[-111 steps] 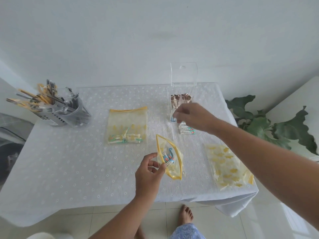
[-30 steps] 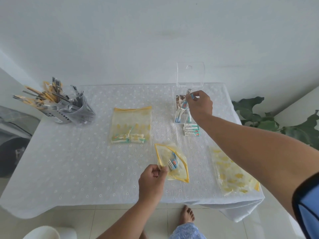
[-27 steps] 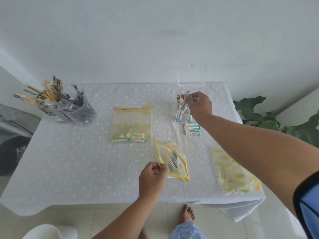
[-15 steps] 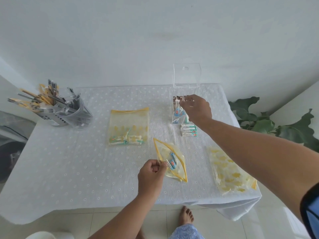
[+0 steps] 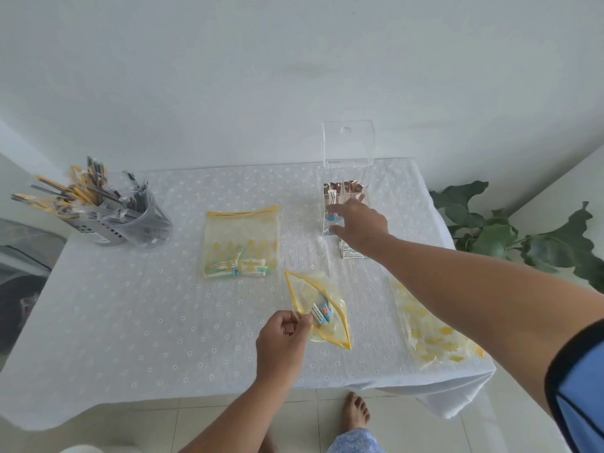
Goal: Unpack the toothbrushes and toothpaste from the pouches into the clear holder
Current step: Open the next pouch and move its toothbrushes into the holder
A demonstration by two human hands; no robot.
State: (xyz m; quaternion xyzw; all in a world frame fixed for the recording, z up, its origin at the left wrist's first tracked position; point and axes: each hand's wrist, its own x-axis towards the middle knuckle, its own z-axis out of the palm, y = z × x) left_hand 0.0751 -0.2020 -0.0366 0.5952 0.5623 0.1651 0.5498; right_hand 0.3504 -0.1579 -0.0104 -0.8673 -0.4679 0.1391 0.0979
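Toothbrushes [image 5: 332, 209] are stood in clear holder [image 5: 346, 178] at table's [image 5: 130, 322] far right. Open pouch [image 5: 318, 308] is pinched by left hand [image 5: 281, 344]. Right hand [image 5: 362, 228] is extended at holder, fingers loosely spread.

A person's left hand [image 5: 283, 341] pinches the yellow-trimmed rim of an open pouch [image 5: 318, 308] above the tabletop [image 5: 137, 322], a small toothpaste box [image 5: 322, 313] visible inside it. The right hand [image 5: 361, 225] reaches out with loosely extended fingers [image 5: 336, 212] at the front of the clear holder [image 5: 343, 204], which contains wrapped toothbrushes and stands with its lid raised. Toothpaste boxes [image 5: 351, 253] lie just in front of the holder, partly under the wrist. A closed pouch [image 5: 242, 243] with packets lies flat at centre; another patterned pouch [image 5: 431, 328] lies near the right edge. A grey caddy [image 5: 130, 220] of utensils sits far left. A leafy plant [image 5: 510, 233] stands beyond the tabletop.
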